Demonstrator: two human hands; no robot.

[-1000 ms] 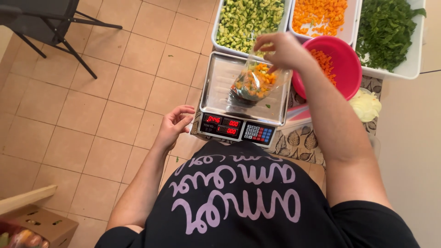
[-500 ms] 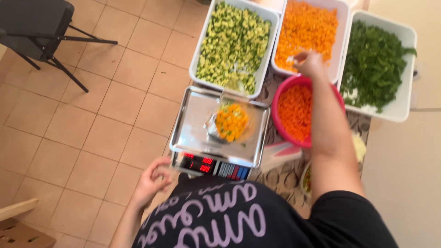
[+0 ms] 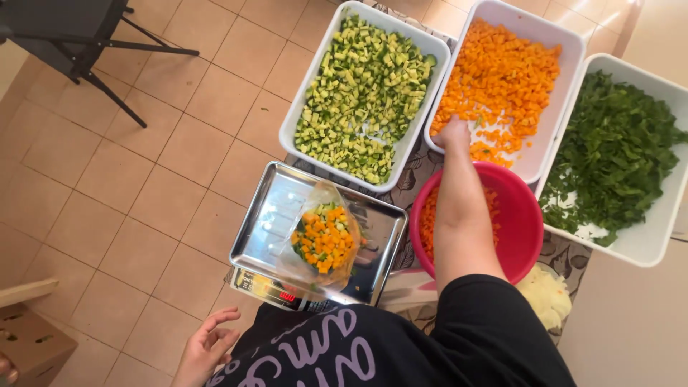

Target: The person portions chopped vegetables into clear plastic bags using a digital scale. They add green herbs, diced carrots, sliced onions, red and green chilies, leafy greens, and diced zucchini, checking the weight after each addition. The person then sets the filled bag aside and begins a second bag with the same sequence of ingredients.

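The right hand reaches to the upper middle of the frame, into the white tray of diced carrot, its fingers down among the cubes at the tray's near end; whether they are closed on any I cannot tell. The clear bag of mixed diced vegetables sits below and left of it on the scale's steel pan, nearer the left hand, which hangs open and empty at the lower left.

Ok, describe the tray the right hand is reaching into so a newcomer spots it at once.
Three white trays line the table's far side. The right hand rests in the middle tray, above the red bowl. Only it holds orange cubes; its neighbours hold green.
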